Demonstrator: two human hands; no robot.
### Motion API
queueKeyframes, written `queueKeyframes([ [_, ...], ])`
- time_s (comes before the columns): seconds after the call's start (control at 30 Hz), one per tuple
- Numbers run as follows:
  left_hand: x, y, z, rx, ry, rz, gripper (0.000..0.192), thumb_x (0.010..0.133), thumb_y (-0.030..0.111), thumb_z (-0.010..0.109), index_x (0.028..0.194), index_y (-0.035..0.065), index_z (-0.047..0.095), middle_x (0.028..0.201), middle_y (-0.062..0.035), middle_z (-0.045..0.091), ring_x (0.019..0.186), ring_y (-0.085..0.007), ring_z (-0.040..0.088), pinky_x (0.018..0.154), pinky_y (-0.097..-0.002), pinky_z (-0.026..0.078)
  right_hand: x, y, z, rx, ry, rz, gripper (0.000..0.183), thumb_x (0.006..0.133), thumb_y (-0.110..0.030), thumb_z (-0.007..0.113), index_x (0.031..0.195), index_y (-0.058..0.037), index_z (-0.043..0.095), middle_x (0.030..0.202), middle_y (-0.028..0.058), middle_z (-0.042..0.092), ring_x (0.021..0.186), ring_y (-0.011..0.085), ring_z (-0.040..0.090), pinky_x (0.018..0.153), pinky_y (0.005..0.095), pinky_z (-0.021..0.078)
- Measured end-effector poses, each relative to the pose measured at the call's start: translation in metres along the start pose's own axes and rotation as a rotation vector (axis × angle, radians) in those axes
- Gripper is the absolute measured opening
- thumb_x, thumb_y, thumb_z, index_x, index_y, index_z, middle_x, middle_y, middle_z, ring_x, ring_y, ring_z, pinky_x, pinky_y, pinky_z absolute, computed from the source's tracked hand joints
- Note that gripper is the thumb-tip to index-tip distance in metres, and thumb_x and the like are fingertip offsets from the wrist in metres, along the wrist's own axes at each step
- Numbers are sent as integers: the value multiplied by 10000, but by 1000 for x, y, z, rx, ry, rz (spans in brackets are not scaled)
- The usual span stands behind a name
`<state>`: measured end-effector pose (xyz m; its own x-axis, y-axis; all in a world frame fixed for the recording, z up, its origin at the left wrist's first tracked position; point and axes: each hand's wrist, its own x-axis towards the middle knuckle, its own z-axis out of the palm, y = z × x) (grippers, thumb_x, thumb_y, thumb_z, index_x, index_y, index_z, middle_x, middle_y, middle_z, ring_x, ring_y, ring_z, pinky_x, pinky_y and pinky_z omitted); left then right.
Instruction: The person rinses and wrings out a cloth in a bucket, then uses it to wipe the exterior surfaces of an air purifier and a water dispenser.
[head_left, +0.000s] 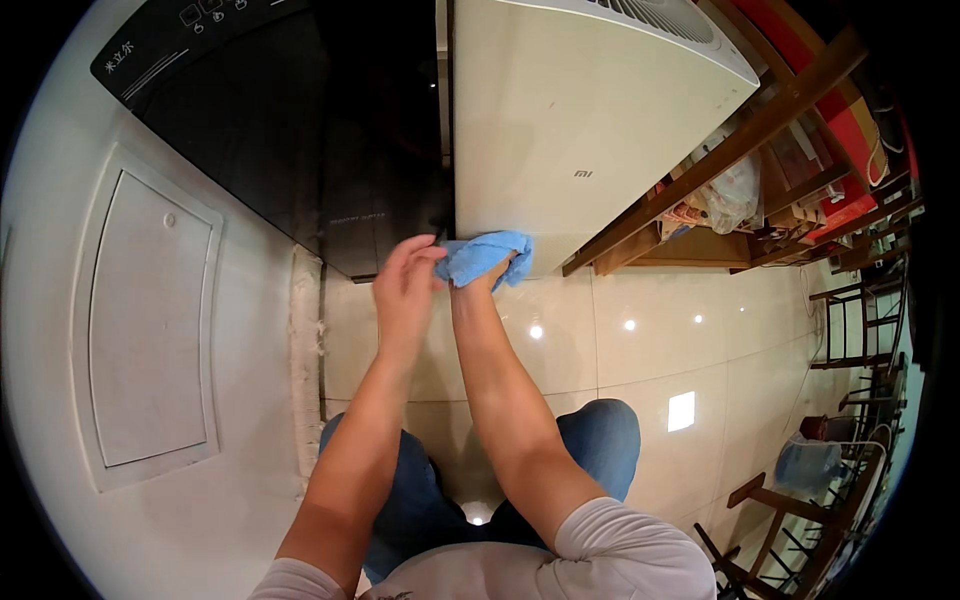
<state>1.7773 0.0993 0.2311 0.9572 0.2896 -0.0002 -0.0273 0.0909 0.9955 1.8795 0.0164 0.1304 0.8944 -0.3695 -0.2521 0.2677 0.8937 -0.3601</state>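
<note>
A bright blue cloth is bunched around my right hand, which presses it near the lower front edge of a white Xiaomi air purifier. Most of my right fingers are hidden under the fabric. My left hand is slightly blurred, its fingers bent beside the cloth's left end; whether they pinch it is unclear. Just beyond my left hand stands a glossy black appliance with touch icons on its top panel. A narrow dark gap separates the two machines.
On the left is a white wall with a recessed panel door. Wooden shelving holding bags and boxes flanks the purifier. Glossy beige tiles cover the floor, and dark wooden furniture stands at lower right.
</note>
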Motion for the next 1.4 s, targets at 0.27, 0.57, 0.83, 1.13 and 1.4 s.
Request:
queueKeyframes([
  [0.27, 15, -48, 48, -100, -200, -289, 372, 958, 292, 655, 1210, 22, 620, 1137, -81, 637, 1010, -152, 589, 871, -315, 483, -23, -74, 53, -207, 233, 7, 456, 1011, -520, 376, 1082, -101, 541, 1029, 35, 545, 932, 200, 524, 852, 344, 456],
  [0.57, 14, -50, 64, -101, -170, -538, 423, 958, 400, 610, 1216, 65, 598, 1183, -54, 640, 1094, -165, 575, 951, -355, 442, 62, -113, -14, -80, 57, -49, 518, 1018, -449, 387, 1352, -74, 511, 1353, 101, 556, 1185, 272, 546, 997, 398, 472],
  [0.83, 8, -26, 41, -85, -103, -558, 395, 985, 391, 555, 1158, 44, 632, 1139, -89, 678, 1078, -183, 594, 934, -334, 432, 107, -107, -82, -121, 62, -14, 578, 997, -448, 322, 1417, -82, 476, 1424, 110, 528, 1274, 330, 517, 1065, 449, 444],
  [1.13, -1, 2, 12, -225, -101, -519, 424, 1000, 394, 510, 1174, 24, 623, 1157, -117, 674, 1085, -201, 595, 950, -329, 425, 85, -63, -112, -54, 75, 33, 581, 1007, -481, 352, 1435, -103, 457, 1430, 89, 522, 1288, 319, 497, 1090, 466, 408],
  [1.4, 0, 8, -1, -303, -59, -504, 414, 1005, 381, 482, 1164, 26, 622, 1145, -108, 672, 1079, -194, 592, 945, -323, 425, 41, 10, -89, 197, -46, 157, 652, 980, -563, 325, 1452, -130, 448, 1479, 92, 472, 1343, 352, 435, 1116, 527, 349],
])
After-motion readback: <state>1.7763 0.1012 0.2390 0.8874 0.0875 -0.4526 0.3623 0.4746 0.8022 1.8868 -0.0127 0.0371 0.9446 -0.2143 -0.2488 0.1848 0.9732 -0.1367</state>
